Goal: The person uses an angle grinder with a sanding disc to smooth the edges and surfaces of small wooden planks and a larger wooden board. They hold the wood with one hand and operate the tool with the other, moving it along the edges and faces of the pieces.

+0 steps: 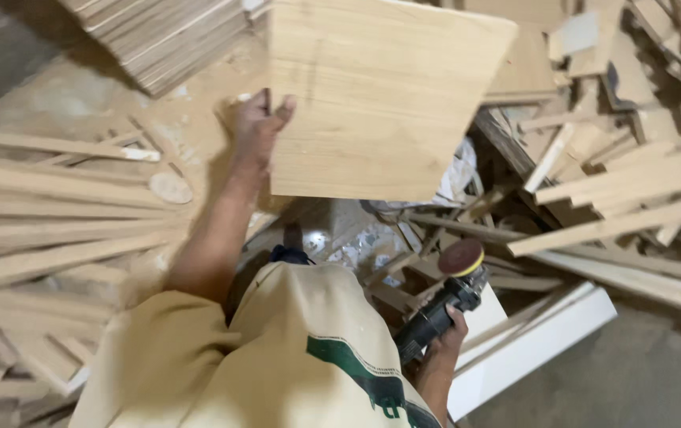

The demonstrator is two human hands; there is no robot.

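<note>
The left hand (257,127) grips one wooden board (380,95). The right hand (451,329) holds one black sander (443,305).

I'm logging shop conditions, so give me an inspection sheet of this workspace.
Surface: floor dusty, partly bare.
Job's things: square wood panel held up by its edge; disc sander, red pad upward.
Clutter: long strips on one side, offcuts on the other, stacked boards, white board.
Grippers: left hand grips the panel; right hand holds the sander.
Cables: nothing seen.
Surroundings: crumpled plastic sheet under the panel.
</note>
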